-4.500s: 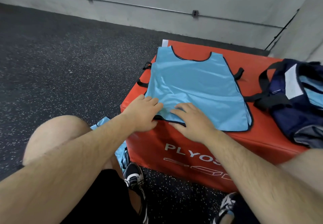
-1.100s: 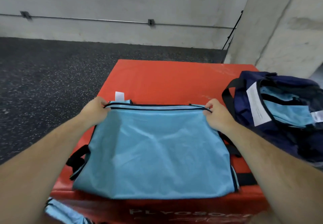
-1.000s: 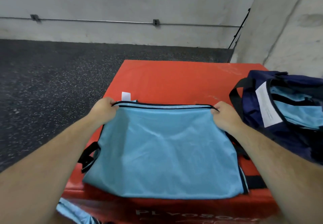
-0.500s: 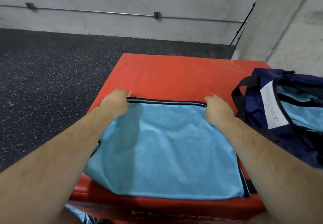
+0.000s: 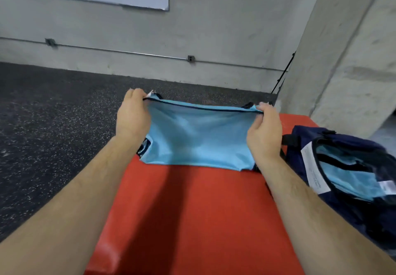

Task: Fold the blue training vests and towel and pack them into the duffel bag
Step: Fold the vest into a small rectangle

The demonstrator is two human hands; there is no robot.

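A light blue training vest [image 5: 197, 137] with black trim, folded in half, hangs lifted above the far part of the red plyo box [image 5: 192, 214]. My left hand [image 5: 132, 116] pinches its top left corner and my right hand [image 5: 264, 131] pinches its top right corner. The vest's lower fold just touches the box top. At the right stands the open navy duffel bag [image 5: 304, 146], with folded light blue fabric [image 5: 351, 180] inside and a white label on its rim.
Dark speckled rubber floor [image 5: 53, 124] lies left of and beyond the box. A grey concrete wall with a thin pipe runs along the back, and a concrete pillar [image 5: 342, 60] rises at the right behind the bag.
Both hands have raised the folded vest off the box by its top corners and carried it away from me. The near part of the box now lies bare.
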